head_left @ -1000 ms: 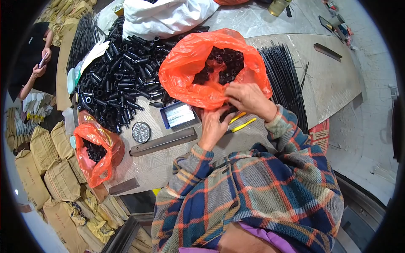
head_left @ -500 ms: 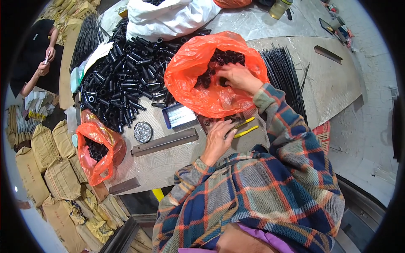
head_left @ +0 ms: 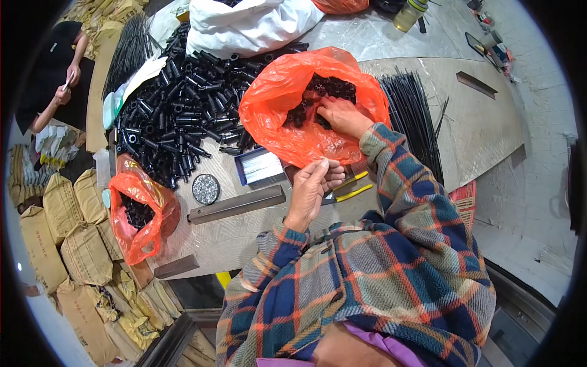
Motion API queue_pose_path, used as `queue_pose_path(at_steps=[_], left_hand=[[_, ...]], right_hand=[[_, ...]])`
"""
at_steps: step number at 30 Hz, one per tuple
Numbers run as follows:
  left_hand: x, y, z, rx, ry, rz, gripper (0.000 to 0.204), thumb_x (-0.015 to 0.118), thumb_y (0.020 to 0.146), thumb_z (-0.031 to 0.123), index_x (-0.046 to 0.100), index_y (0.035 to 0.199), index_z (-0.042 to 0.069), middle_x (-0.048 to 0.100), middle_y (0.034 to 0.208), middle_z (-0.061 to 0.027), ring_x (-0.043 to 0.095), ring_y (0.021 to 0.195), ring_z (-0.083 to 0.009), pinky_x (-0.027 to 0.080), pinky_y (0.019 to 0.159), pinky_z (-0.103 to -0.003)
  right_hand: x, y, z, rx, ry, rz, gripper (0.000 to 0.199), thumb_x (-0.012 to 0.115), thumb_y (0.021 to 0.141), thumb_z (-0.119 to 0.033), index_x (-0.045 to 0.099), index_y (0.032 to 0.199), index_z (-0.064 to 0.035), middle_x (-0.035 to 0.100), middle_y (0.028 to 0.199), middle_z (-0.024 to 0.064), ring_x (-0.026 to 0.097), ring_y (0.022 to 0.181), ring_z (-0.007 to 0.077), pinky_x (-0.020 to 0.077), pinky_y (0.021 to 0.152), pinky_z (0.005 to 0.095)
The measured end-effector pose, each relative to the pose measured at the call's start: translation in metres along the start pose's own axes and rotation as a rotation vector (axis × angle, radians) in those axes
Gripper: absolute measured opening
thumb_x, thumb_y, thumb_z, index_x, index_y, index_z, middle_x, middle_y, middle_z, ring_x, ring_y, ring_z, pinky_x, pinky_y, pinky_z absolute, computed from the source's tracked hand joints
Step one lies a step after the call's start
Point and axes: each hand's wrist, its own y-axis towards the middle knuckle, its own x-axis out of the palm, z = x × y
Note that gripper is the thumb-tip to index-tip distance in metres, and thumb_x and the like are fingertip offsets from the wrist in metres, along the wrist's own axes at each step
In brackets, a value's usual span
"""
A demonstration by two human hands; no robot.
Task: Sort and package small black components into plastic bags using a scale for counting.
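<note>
My right hand (head_left: 339, 116) reaches into an open orange plastic bag (head_left: 275, 104) on the table, its fingers curled among the small black parts (head_left: 324, 88) inside. My left hand (head_left: 312, 189) hovers just in front of the bag with fingers curled against the thumb; nothing shows in it. Yellow-handled pliers (head_left: 350, 191) lie on the table right beside the left hand. Both sleeves are plaid.
A large pile of black tubes (head_left: 177, 122) covers the table's left. A blue tray (head_left: 260, 166), a round tin (head_left: 205, 188) and a metal bar (head_left: 235, 205) lie near. A second orange bag (head_left: 143, 208) hangs at the edge. Black rods (head_left: 416, 116), a white bag (head_left: 244, 24), sacks (head_left: 61, 232), and another person (head_left: 61, 85) are around.
My right hand left the bag's front edge, where both hands met, and went up into the bag among the black parts. The left hand stayed in front, turning slightly.
</note>
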Motion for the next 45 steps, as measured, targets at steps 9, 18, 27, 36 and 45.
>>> queue_pose_path(at_steps=[9,18,27,36,45], left_hand=[[-0.003,-0.004,-0.004,-0.011,-0.033,0.031,0.027,0.049,0.092,0.024,0.058,0.097,-0.001,0.063,0.088,-0.0100,0.062,0.078,-0.0148,0.052,0.071,-0.026],[-0.008,-0.004,-0.005,-0.014,-0.047,0.016,0.029,0.049,0.092,0.025,0.057,0.101,-0.001,0.063,0.090,-0.0106,0.062,0.080,-0.0155,0.052,0.072,-0.027],[-0.006,0.004,-0.001,-0.031,-0.424,0.122,0.039,0.043,0.093,0.036,0.052,0.110,0.003,0.061,0.092,-0.0084,0.062,0.082,-0.0184,0.053,0.072,-0.029],[-0.010,-0.004,-0.016,-0.129,-0.427,0.119,0.027,0.050,0.091,0.028,0.059,0.099,0.003,0.058,0.074,-0.0016,0.054,0.063,-0.0111,0.046,0.055,-0.023],[-0.008,-0.003,-0.024,-0.175,-0.392,0.085,0.029,0.050,0.090,0.028,0.056,0.102,0.003,0.055,0.076,-0.0024,0.053,0.066,-0.0127,0.046,0.058,-0.023]], right_hand=[[-0.009,0.001,0.002,0.007,0.199,-0.022,0.017,0.051,0.077,-0.010,0.058,0.092,-0.0098,0.053,0.098,0.0130,0.058,0.083,0.0306,0.0477,0.068,0.0390],[-0.006,0.009,0.010,0.115,0.468,-0.117,0.017,0.053,0.081,-0.011,0.059,0.097,-0.0069,0.053,0.091,0.0137,0.058,0.077,0.0315,0.0456,0.064,0.0381],[-0.087,-0.013,-0.042,0.087,1.008,-0.149,0.021,0.064,0.078,-0.011,0.061,0.097,-0.0031,0.062,0.088,0.0066,0.060,0.082,0.0164,0.0468,0.070,0.0277],[0.012,-0.002,-0.018,-0.016,-0.038,-0.077,0.023,0.061,0.071,-0.015,0.053,0.091,-0.0081,0.053,0.088,0.0084,0.057,0.083,0.0242,0.0462,0.065,0.0381],[0.019,0.003,-0.003,-0.192,-0.155,-0.010,0.022,0.064,0.067,-0.015,0.056,0.085,-0.0057,0.055,0.080,0.0106,0.057,0.083,0.0291,0.0452,0.070,0.0421]])
